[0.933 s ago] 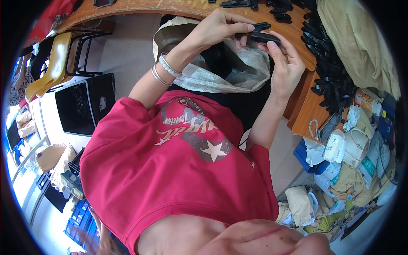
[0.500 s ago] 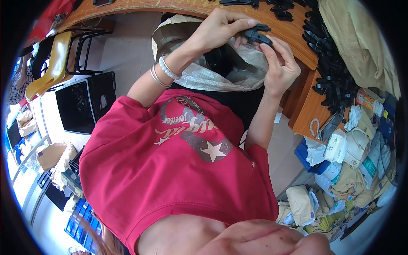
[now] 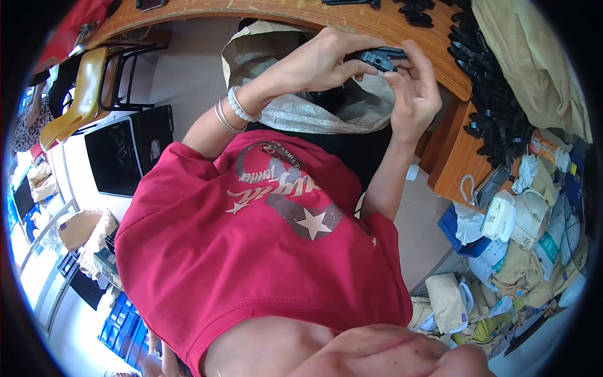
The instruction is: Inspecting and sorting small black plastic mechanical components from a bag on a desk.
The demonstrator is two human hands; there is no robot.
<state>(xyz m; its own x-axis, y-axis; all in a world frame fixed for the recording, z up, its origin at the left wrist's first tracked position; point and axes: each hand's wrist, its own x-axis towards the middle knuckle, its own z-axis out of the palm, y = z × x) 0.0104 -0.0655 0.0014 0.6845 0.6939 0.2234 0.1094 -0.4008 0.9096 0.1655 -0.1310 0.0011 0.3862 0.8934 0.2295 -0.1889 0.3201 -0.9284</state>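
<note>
Two hands on one black plastic part [image 3: 379, 59]: left hand [image 3: 320, 63] pinching, right hand [image 3: 411, 94] gripping, above one woven sack [image 3: 301, 113].

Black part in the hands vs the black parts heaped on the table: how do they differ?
The black part is single, pinched between the left hand and right hand; the heaped black parts lie loose and untouched.

The held part sits above the open woven sack; the heap rests on the wooden table by its right edge.

Both look like the same dark plastic; finer shape is too small to tell.

dark screens [image 3: 119, 157] left, paper packages [image 3: 447, 301] right
</note>
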